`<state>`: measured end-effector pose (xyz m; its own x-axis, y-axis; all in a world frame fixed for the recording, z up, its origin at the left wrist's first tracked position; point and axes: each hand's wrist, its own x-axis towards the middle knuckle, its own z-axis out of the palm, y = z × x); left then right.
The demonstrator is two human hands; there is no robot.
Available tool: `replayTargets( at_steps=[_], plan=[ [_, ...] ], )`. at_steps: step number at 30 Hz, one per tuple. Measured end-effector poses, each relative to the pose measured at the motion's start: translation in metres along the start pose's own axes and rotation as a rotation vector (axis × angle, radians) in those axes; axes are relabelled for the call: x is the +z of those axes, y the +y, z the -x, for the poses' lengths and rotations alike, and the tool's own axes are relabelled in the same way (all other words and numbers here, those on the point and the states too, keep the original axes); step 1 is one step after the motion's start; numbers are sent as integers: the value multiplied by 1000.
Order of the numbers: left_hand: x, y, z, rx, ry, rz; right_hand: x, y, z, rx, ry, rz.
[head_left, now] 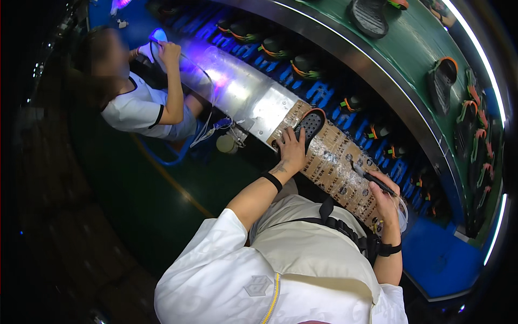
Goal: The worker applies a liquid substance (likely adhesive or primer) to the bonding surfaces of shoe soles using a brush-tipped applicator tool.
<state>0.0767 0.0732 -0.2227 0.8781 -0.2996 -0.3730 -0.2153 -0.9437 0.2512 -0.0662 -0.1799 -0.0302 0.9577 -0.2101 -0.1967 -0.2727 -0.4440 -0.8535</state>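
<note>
A dark shoe sole (311,125) with a perforated grey inside and a reddish rim rests tilted on the bench's cardboard covering. My left hand (293,150) grips its near side, the fingers bent over the edge. In my right hand (386,201) is a slim black-handled tool (379,182), its thin light tip pointing left toward the sole but apart from it. A pale tube or cord loops beside that wrist; whether it joins the tool I cannot tell.
Printed brown cardboard (340,167) under clear film covers the narrow bench. Behind it runs a rack of blue holders (322,94) bearing several shoes. More soles (445,81) lie on a green conveyor (410,59). At left, another person (143,102) handles a shoe under violet light.
</note>
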Motion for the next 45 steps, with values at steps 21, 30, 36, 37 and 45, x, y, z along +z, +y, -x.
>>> replayTargets(
  at_steps=[21,30,36,37,45],
  plan=[
    [-229,-110,-129,321,1135,330,-1,4,-27,67,-5,33],
    [-451,-110,-250,172,962,-428,-13,17,-21,63,90,21],
    [-482,-105,-260,-62,440,-392,-16,8,-15,95,123,7],
    [-481,-104,-256,-43,463,-363,-17,7,-15,102,124,1],
    [-478,-109,-208,59,772,72,-17,19,-15,50,128,-24]
  ],
)
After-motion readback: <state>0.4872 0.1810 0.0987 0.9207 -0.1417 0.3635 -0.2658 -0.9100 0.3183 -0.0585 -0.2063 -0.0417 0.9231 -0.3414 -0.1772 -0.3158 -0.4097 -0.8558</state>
